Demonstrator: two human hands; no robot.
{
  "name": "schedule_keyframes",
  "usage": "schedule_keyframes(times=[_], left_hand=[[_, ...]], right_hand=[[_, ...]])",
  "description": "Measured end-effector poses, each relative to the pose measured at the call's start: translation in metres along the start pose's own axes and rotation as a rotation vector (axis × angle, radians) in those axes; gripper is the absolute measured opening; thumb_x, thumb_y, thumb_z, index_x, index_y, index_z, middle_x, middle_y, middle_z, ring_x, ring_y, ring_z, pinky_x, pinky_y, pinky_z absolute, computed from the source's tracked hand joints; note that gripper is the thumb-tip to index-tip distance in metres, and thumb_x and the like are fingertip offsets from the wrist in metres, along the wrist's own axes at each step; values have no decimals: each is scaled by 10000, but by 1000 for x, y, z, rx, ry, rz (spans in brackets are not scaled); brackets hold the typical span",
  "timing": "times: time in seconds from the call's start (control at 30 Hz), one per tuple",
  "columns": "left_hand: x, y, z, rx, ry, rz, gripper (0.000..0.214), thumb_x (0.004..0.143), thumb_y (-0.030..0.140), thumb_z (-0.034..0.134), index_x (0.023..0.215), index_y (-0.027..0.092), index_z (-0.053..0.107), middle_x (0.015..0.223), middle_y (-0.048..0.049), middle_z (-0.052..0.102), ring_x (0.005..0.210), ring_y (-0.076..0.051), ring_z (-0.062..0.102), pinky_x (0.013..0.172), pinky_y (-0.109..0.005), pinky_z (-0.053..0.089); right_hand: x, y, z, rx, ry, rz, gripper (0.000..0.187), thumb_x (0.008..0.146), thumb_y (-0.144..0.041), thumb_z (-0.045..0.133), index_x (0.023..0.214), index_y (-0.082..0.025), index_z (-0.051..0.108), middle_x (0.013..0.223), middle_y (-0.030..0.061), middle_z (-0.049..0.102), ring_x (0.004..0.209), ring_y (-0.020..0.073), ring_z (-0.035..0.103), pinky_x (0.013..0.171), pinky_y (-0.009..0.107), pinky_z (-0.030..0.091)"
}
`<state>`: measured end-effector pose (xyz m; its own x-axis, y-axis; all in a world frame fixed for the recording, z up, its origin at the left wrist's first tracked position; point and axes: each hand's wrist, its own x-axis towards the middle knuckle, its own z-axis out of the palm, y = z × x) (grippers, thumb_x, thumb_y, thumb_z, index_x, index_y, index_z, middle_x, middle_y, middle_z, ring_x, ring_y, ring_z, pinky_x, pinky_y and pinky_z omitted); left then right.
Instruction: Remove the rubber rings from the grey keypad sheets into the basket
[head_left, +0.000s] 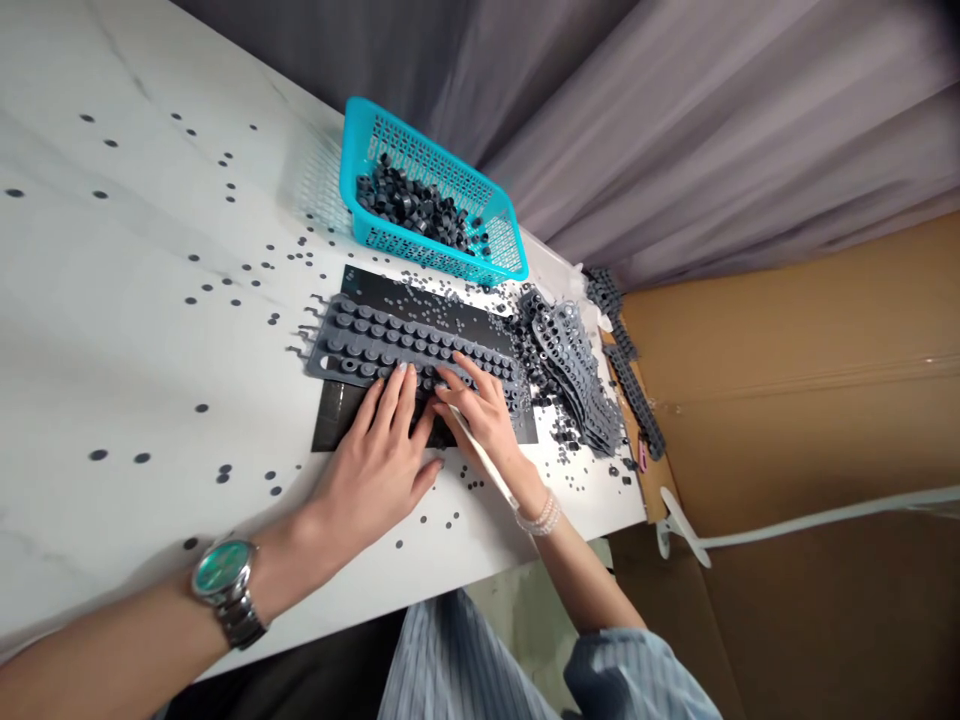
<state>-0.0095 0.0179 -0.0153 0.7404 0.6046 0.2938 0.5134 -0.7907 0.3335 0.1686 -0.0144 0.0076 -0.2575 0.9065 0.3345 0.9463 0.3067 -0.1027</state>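
A white marbled table [127, 300] is filling the left of the view, with a cardboard box [780, 400] standing beyond its end and a gray curtain [712, 130] hanging along its far edge. A teal basket [427, 200] is sitting near that edge, holding dark rubber rings [412, 205], and a heap of gray strips [577, 380] is lying to the right of a black mat [427, 300]. Small dark discs [202, 408] are lying scattered across the table.

A studded gray sheet [397, 345] is resting on the mat, its long axis running across in front of both hands, and its ends reaching past them on either side. The left hand [371, 470] is lying on the sheet's near edge, fingers [390, 395] spread and slightly bent. The right hand [480, 415] is resting just beside it, closer to the heap, fingers curled over a pale stick [484, 460] that is running back along the wrist. How firmly they are pinching it is hard to tell.
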Motion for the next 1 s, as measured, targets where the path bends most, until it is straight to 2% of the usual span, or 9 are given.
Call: schedule_keyframes(times=[0.33, 0.53, 0.6, 0.73, 0.8, 0.9, 1.0], left_hand=[[-1, 3, 0, 17, -20, -29, 619, 878, 441, 600, 1337, 24, 608, 1539, -318, 362, 1448, -477, 286, 1177, -584, 253], [0, 3, -2, -2, -44, -48, 661, 868, 444, 619, 1393, 46, 561, 1543, -295, 370, 1442, -478, 300, 1178, -602, 241], [0, 3, -2, -12, -45, -51, 657, 874, 441, 613, 1404, 58, 552, 1543, -287, 377, 1446, -469, 298, 1183, -598, 234], [0, 3, -2, -9, -53, -46, 667, 881, 456, 602, 1425, 76, 532, 1554, -289, 352, 1451, -479, 274, 1177, -606, 237], [0, 3, -1, -6, -56, -47, 675, 883, 464, 598, 1434, 82, 521, 1565, -286, 330, 1455, -479, 261, 1175, -610, 236], [-1, 3, 0, 0, -49, -53, 668, 884, 463, 595, 1429, 83, 528, 1572, -280, 319, 1461, -473, 250, 1180, -608, 229], [-2, 3, 0, 0, -35, -51, 638, 882, 450, 597, 1392, 69, 567, 1569, -279, 329, 1462, -466, 255, 1180, -602, 241]], right_hand=[[4, 2, 0, -50, -81, -50, 141, 989, -174, 509, 1069, -207, 619, 1297, 120, 677, 1430, 248, 425, 1028, 456, 457], [8, 9, 3, -97, -125, -128, 203, 1004, -140, 443, 1123, -179, 602, 1344, 157, 637, 1433, 239, 419, 1071, 449, 457], [10, 17, 3, -94, -85, -44, 249, 1018, -141, 385, 1133, -186, 601, 1349, 158, 627, 1434, 240, 417, 1070, 454, 468], [7, 34, -3, -48, 91, 250, 289, 1044, -236, 325, 1177, -204, 579, 1386, 161, 578, 1419, 268, 436, 1077, 521, 470], [4, 35, -6, -5, 124, 305, 276, 1040, -275, 358, 1222, -213, 556, 1406, 161, 559, 1449, 278, 390, 1088, 542, 459], [-2, 23, -7, 16, 97, 237, 236, 1024, -276, 418, 1209, -234, 559, 1416, 140, 562, 1505, 275, 276, 1090, 546, 454], [-8, 7, -1, 1, 55, 51, 163, 1002, -210, 468, 1110, -231, 588, 1316, 123, 647, 1486, 267, 322, 1071, 523, 467]])
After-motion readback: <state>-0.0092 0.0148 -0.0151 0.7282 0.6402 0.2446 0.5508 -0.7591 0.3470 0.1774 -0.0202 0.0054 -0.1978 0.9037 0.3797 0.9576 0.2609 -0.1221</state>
